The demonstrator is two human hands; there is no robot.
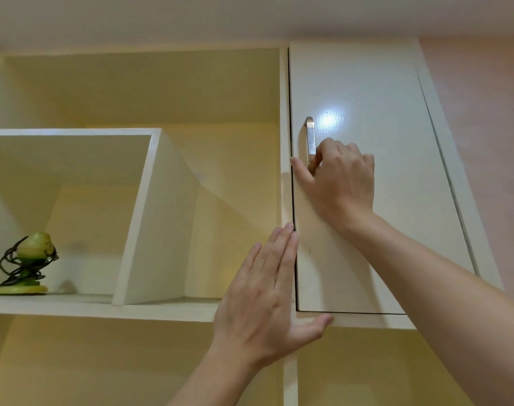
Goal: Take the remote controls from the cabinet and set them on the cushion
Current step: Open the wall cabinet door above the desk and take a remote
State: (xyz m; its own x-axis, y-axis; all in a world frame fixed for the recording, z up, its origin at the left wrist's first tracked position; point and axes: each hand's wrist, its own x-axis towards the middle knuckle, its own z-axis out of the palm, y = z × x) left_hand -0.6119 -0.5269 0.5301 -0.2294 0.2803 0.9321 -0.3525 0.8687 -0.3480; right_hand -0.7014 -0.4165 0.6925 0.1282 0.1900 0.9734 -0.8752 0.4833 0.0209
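Cream-white wall shelving fills the head view, seen from below, with open compartments from 9 to 11 o'clock and a closed cabinet door (pixel 367 177) at 1 to 3 o'clock. We note a small green ornament on a dark wire stand (pixel 26 263) in the open compartment at 9 o'clock; it plays no part in the task. We judge the current step to be opening the door, which sits flush in its frame. Risk one: a pull on the metal handle (pixel 310 139) with only partial finger purchase may let the fingers slip off, since they wrap only its lower end. Risk two: the door edge appears to swing out on the side where our left hand (pixel 264 300) rests, so that hand may be struck or pinched unless we clear it first. Risk three: loose items behind the door may slide out once it opens. Our right hand (pixel 340 183) is curled narrow, fingers hooked around the lower part of the handle, thumb extended toward 9 o'clock against the door edge. Our left hand is spread wide and flat, fingertips at the seam between door and frame, thumb toward the door's bottom corner, holding nothing. The remote controls are not visible; we presume they lie behind the closed door. The cushion is out of view.
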